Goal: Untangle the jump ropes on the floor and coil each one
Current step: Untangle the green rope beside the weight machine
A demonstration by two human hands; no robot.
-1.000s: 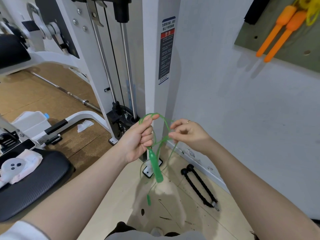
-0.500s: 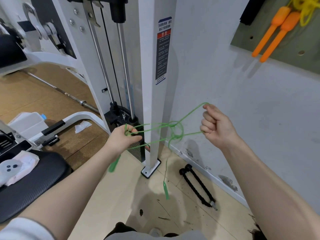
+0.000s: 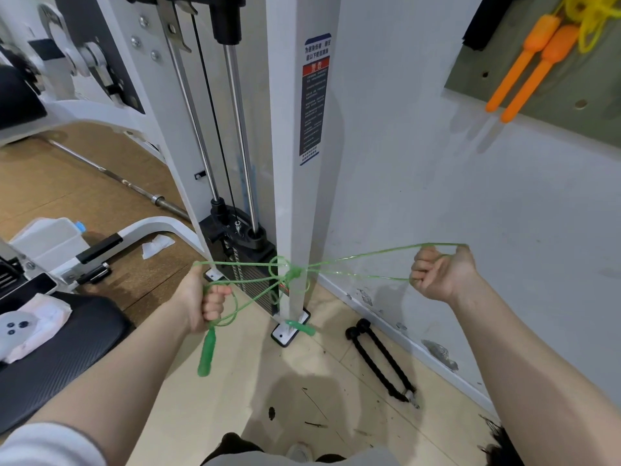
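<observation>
A thin green jump rope [image 3: 353, 260] is stretched between my two hands at waist height, with a knot [image 3: 291, 274] bunched near its middle. My left hand [image 3: 201, 301] grips several strands of the cord in a fist. One green handle [image 3: 206, 351] dangles just below that fist. The second green handle [image 3: 300, 327] hangs lower, under the knot. My right hand [image 3: 440, 272] is curled round a loop of the cord and holds it out to the right. An orange-handled rope [image 3: 531, 68] with a yellow cord hangs on the wall board at upper right.
A white cable machine post [image 3: 295, 163] with its weight stack [image 3: 248, 250] stands right behind the knot. A black rope attachment [image 3: 379, 358] lies on the floor by the wall. A black bench pad [image 3: 57, 348] sits at lower left, a barbell [image 3: 111, 176] beyond it.
My hands have moved apart, the right one far out to the right, pulling the cord taut and tightening the knot between them. The free handle has swung up below the knot.
</observation>
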